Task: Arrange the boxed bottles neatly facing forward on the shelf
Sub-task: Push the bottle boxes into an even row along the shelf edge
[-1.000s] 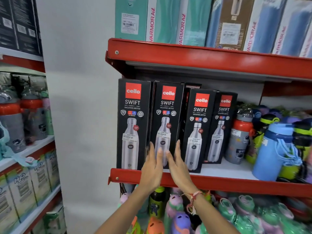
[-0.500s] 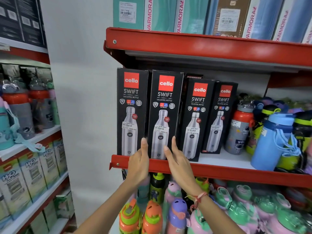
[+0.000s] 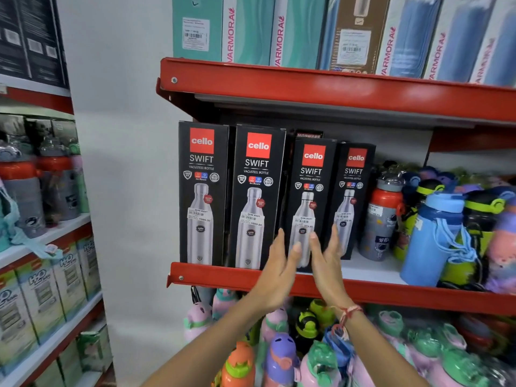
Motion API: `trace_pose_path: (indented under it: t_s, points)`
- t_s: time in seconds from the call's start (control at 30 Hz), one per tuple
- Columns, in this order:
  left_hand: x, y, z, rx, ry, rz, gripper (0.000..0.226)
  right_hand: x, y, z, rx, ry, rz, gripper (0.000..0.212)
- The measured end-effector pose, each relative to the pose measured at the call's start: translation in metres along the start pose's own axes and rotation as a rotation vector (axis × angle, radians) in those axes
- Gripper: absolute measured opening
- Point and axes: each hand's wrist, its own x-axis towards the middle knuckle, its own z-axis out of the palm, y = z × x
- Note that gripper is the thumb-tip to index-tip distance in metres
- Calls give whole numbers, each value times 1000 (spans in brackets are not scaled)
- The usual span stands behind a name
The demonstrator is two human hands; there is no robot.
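Four black boxed bottles stand upright on the red shelf [image 3: 391, 296], fronts forward. The first box [image 3: 201, 191] and second box [image 3: 255, 196] stand at the front lip; the third box [image 3: 308, 196] and fourth box [image 3: 352, 191] sit further back, with free white shelf before them. The left hand [image 3: 276, 270] and right hand [image 3: 325, 263] are open, flat, either side of the third box's lower part. Half a second ago they flanked the second box.
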Motion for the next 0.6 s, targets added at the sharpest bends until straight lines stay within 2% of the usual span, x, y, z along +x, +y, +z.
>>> trace_pose_path:
  t_s: [0.1,0.2,0.37,0.6]
  points:
    - [18,3,12,-19,-29,-146,83,9,8,-3,44,-156,15,81]
    - [24,0,11,21,-23,-184,87,8,12,-4,6,-272,24,76]
    - [10,-9,8,-37,14,-166,107,-3,10,-14,-16,-325,43,85]
    - [3,-21,-9,-118,22,-221,112,-19,9,-26,-6,-383,50,67]
